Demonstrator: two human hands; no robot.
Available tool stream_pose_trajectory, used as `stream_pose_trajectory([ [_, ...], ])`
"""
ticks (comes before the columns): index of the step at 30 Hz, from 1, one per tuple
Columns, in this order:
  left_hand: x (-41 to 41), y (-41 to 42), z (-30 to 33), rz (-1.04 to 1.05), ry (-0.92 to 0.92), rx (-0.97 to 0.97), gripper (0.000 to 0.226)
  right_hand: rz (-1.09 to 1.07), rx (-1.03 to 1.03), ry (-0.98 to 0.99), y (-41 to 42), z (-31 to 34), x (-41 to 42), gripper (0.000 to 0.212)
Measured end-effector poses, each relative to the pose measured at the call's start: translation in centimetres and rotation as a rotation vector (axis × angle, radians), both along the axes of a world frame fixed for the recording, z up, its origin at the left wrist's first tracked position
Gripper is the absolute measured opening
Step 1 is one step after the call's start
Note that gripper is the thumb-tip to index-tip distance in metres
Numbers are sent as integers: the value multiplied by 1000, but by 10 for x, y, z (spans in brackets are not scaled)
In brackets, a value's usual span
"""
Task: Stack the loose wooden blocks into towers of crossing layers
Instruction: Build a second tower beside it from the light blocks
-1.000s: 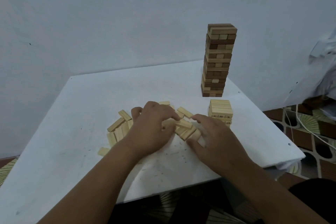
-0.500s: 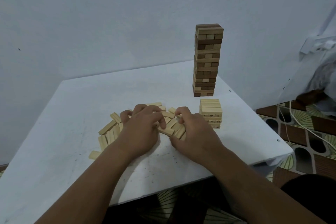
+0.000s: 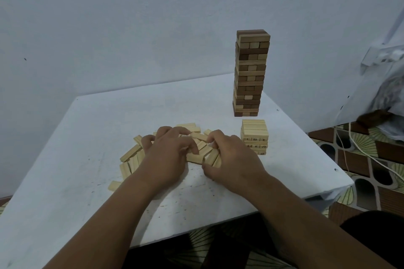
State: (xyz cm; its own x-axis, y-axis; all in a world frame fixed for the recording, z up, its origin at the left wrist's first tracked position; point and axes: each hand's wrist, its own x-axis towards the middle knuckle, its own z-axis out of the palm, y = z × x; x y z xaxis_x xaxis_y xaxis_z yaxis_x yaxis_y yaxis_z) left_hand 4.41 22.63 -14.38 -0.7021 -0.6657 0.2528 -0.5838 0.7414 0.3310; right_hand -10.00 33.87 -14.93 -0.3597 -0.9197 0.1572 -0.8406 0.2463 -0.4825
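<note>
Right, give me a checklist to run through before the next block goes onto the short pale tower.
1. Short pale tower stands square, top layer free: ok.
2. Tall brown tower upright, apart from the pale one: ok.
3. Loose blocks within reach on the table: ok.
4. Right hand has a firm grip on one block: cannot tell, fingers hide it.
5. Left hand clear of the pile: not ok, it rests on it.

I see both hands, left hand [image 3: 168,159], right hand [image 3: 231,159], on loose blocks [image 3: 131,155]; short pale tower [image 3: 254,135], tall brown tower [image 3: 250,72], white table [image 3: 87,181]
</note>
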Motion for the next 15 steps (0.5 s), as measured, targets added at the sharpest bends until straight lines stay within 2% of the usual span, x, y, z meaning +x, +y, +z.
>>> stream_pose_trajectory([
  [2, 0, 0, 1, 19, -35, -4, 28, 10, 9, 10, 1, 2, 0, 55],
  [4, 0, -1, -1, 30, -29, -9, 32, 13, 14, 25, 0, 2, 0, 57],
  [8, 1, 1, -6, 12, 59, 24, 27, 6, -3, 36, -1, 0, 1, 47],
  [11, 1, 4, -6, -14, 21, 9, 26, 16, 10, 13, 5, 0, -2, 46],
  [15, 1, 15, 1, -35, -53, 0, 37, 17, 32, -14, 16, -2, -8, 60],
])
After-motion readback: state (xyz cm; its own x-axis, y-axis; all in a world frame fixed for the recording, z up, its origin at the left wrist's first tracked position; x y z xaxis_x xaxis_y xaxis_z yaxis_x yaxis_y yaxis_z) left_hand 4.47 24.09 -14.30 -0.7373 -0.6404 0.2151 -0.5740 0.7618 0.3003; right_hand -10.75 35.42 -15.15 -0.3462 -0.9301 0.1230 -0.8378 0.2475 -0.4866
